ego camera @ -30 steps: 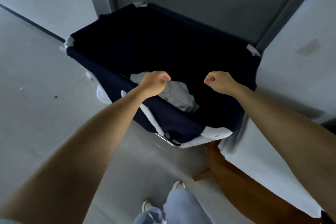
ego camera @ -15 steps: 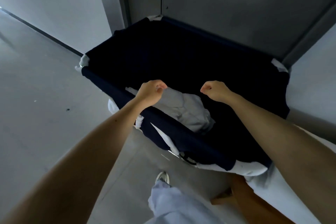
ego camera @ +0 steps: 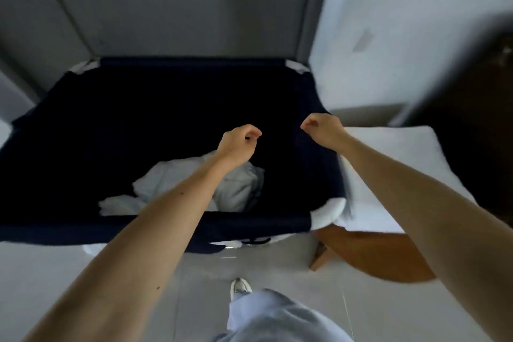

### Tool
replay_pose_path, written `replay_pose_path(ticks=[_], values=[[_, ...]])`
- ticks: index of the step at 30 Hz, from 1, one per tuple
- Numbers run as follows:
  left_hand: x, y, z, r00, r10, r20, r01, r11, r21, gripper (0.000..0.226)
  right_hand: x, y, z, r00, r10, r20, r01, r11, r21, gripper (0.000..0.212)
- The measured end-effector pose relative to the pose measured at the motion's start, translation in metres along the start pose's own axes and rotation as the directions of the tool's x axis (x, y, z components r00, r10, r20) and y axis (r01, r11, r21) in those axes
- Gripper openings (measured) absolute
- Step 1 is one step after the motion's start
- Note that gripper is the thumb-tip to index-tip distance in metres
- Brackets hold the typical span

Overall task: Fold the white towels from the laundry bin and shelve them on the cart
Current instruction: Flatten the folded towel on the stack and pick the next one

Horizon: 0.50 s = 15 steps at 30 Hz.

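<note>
— What's in the bin (ego camera: pixel 69 228)?
— White towels (ego camera: pixel 238 191), crumpled in a heap against the near wall, a little left of middle. The rest of the inside is too dark to read.
— And the hands?
— Both are held over the bin, fingers curled into fists, gripping nothing. The left hand (ego camera: pixel 238 144) is above the towels; the right hand (ego camera: pixel 323 130) is near the bin's right rim.
</note>
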<state>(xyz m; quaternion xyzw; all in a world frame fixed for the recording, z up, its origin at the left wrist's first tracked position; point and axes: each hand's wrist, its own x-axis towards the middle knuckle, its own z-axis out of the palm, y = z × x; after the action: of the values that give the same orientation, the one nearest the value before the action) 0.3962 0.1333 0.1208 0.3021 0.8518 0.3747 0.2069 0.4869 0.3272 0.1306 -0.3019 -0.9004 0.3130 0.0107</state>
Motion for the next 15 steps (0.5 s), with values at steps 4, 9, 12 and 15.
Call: replay_pose_path(ticks=[4,9,12,15], values=[[-0.011,0.043,0.058,0.979,0.138,0.150,-0.132,0.990,-0.046,0.024,-0.062,0.057,-0.032,0.948,0.296,-0.116,-0.302,0.953,-0.038,0.031],[-0.048,0.086,0.118,0.915,0.286,0.284,-0.271,0.958,-0.095,0.026,-0.140,0.104,-0.054,0.900,0.418,-0.125,-0.432,0.895,-0.113,0.033],[-0.066,0.096,0.139,0.902,0.298,0.314,-0.295,0.954,-0.056,0.028,-0.173,0.120,-0.058,0.890,0.434,-0.138,-0.454,0.865,-0.212,0.037],[-0.075,0.099,0.156,0.900,0.277,0.336,-0.288,0.958,-0.018,0.029,-0.193,0.142,-0.060,0.896,0.425,-0.131,-0.445,0.853,-0.273,0.035]])
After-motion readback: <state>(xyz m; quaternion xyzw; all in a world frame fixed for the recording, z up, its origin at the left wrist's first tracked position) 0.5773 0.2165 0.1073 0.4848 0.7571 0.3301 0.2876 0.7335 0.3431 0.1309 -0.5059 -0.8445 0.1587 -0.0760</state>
